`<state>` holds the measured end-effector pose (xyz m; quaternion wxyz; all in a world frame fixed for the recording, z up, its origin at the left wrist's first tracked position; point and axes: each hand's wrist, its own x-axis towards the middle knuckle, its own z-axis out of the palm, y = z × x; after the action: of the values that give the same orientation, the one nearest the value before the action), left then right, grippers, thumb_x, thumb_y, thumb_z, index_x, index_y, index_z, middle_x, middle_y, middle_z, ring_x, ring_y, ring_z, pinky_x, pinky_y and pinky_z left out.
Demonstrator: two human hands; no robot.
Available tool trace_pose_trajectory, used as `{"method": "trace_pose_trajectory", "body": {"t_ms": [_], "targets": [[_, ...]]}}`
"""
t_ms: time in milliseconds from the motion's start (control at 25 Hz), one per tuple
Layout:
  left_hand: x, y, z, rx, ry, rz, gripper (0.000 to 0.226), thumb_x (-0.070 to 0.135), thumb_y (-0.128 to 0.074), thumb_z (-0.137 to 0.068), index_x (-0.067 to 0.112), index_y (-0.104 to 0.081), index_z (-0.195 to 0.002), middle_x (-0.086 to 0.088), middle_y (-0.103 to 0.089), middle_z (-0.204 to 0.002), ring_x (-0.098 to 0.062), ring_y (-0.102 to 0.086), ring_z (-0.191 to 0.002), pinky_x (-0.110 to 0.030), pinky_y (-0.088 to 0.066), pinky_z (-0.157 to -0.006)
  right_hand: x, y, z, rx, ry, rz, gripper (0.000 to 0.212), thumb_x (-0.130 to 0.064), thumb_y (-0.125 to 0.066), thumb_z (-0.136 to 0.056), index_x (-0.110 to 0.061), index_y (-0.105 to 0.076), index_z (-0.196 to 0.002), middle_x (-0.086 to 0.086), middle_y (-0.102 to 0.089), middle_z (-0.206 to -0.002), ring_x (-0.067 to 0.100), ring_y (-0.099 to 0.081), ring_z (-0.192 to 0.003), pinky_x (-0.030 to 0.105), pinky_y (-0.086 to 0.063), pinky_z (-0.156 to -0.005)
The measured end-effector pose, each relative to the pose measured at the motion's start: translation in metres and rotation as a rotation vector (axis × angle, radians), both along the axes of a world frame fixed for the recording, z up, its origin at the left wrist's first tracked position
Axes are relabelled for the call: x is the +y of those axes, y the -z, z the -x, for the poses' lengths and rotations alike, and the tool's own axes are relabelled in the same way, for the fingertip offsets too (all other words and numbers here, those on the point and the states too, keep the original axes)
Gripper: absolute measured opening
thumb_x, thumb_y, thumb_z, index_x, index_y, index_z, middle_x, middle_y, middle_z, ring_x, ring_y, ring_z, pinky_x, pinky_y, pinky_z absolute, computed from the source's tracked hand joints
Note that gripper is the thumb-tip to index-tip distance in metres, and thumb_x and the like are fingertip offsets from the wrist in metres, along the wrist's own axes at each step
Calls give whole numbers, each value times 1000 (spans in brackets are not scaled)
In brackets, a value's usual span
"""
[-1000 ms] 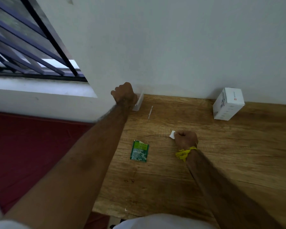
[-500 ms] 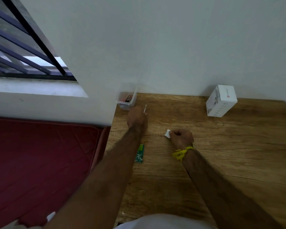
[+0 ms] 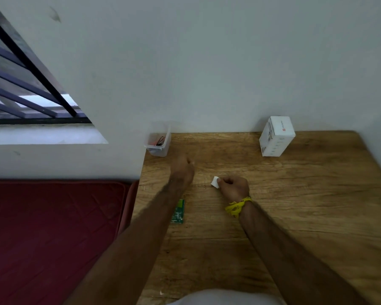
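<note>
left hand [image 3: 182, 170] drew back from tub [image 3: 165, 148], grip unclear; right hand [image 3: 234, 187] pinches white scrap [image 3: 215, 182].

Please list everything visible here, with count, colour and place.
table: 1, brown wood, against the wall
container: 1, clear, table's back left corner
box: 1, white, table's back, by wall
circuit board: 1, green, partly under left forearm
scrap: 1, white, in right hand
mattress: 1, red, left of table
window bars: several, dark, upper left
wristband: 1, yellow, right wrist
left hand: 1, blurred, near container
right hand: 1, pinching scrap
</note>
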<state>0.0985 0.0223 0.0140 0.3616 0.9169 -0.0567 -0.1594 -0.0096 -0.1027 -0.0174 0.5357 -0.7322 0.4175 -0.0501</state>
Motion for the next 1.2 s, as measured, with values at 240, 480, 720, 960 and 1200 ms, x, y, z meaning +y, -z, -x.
{"method": "trace_pose_trajectory", "body": {"t_ms": [240, 480, 720, 960, 1200], "targets": [[13, 9, 131, 348, -26, 601, 18, -1, -64, -93, 9, -67, -107, -9, -75, -83, -8, -70, -65, -20, -57, -63, -10, -6, 42, -214, 186, -72, 14, -13, -70, -89, -15, -72, -75, 0, -70, -72, 12, -64, -69, 25, -51, -67], [15, 23, 172, 491, -140, 683, 24, -6, -61, -93, 3, -61, -115, -12, -70, -94, -28, -75, -82, -29, -62, -73, 6, 6, 93, -458, 104, 307, 10, -9, -69, -91, -10, -76, -98, -6, -70, -90, 2, -66, -88, 12, -50, -79], [18, 21, 171, 422, -3, 603, 28, -4, -66, -90, 7, -70, -115, -17, -75, -98, -27, -75, -88, -32, -62, -76, 12, 20, 102, -546, -211, 569, 16, -4, -69, -90, -9, -73, -105, -1, -65, -98, 8, -60, -92, 24, -50, -80], [16, 23, 168, 413, -32, 571, 27, -14, -61, -87, 5, -68, -106, -24, -71, -91, -19, -72, -74, -26, -61, -67, 11, 33, 103, -510, -419, 815, 23, -15, -55, -96, -7, -70, -112, 5, -63, -100, 20, -60, -91, 36, -51, -80], [15, 18, 168, 373, 10, 534, 27, -19, -58, -85, -3, -67, -105, -16, -69, -80, -9, -70, -64, -18, -56, -59, 11, 41, 103, -465, -509, 962, 30, -13, -50, -95, 1, -67, -116, 14, -65, -102, 32, -63, -91, 45, -54, -79]]}}
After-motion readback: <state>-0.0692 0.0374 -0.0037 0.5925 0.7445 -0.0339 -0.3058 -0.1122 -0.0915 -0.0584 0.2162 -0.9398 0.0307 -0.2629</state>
